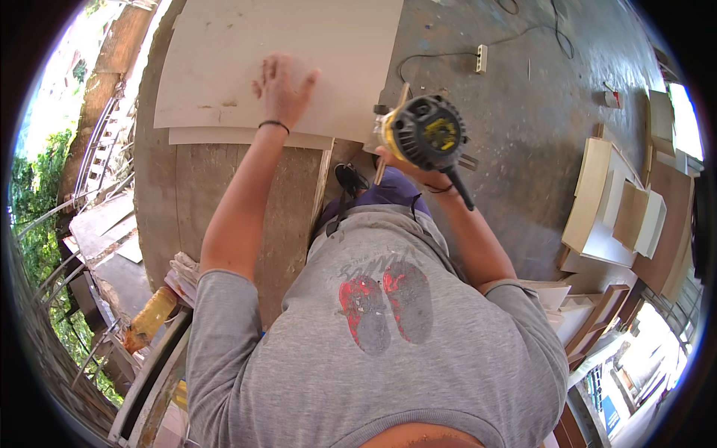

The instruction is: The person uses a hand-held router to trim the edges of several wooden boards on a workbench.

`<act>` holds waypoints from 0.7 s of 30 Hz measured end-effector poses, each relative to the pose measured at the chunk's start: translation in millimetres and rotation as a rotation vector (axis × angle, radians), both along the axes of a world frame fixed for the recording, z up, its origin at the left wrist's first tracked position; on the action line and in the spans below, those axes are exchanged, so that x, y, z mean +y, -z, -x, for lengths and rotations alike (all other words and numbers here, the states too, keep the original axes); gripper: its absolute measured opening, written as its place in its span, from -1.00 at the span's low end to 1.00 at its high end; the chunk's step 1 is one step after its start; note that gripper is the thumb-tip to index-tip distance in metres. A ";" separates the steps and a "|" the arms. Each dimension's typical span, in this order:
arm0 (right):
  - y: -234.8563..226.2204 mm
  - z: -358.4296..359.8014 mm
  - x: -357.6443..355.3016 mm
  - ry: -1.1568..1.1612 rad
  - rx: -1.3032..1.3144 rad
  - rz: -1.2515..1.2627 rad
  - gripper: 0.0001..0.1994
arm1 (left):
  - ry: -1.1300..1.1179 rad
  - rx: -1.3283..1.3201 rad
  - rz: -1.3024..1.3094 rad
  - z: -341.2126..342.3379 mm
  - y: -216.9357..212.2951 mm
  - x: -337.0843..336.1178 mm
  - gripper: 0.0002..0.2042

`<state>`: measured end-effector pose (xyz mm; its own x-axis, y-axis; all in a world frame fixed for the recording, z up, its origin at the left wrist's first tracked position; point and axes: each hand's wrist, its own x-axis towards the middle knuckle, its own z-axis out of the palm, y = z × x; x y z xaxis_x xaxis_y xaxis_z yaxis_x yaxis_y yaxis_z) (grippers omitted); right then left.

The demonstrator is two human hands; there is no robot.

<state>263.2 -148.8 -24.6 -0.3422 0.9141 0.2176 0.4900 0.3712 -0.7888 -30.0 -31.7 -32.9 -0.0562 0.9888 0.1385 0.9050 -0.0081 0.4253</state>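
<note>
My left hand (pixel 282 91) has its fingers spread over a large pale board (pixel 314 37); whether it touches the surface I cannot tell. A dark band circles that wrist. My right hand (pixel 407 166) grips a black and yellow trim router (pixel 429 133), which hides most of its fingers. Thin wooden pieces show at the tool's left side, close to the board's right edge. From the tool a thick black cord sleeve points down past my right wrist.
A second board edge (pixel 224 136) shows beneath the pale board, over a worn wooden bench (pixel 216 194). To the right, a white power strip (pixel 482 58) with a black cord lies on the grey floor (pixel 523 112). Cabinet parts (pixel 597 196) stand at far right.
</note>
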 end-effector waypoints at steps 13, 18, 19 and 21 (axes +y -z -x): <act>20.7 14.7 28.3 0.054 0.383 0.310 -0.55 | -0.175 0.260 0.062 -12.2 -15.8 -2.6 -0.14; -43.3 24.7 76.5 0.001 0.130 -0.048 -0.54 | -0.158 0.283 0.074 -13.7 -20.7 -2.7 -0.16; -48.8 23.9 89.5 -0.010 0.025 -0.138 -0.60 | -0.156 0.285 0.072 -13.1 -20.8 -3.0 -0.16; -49.7 22.0 98.7 -0.017 -0.073 -0.212 -0.65 | -0.151 0.289 0.067 -12.6 -20.0 -4.0 -0.15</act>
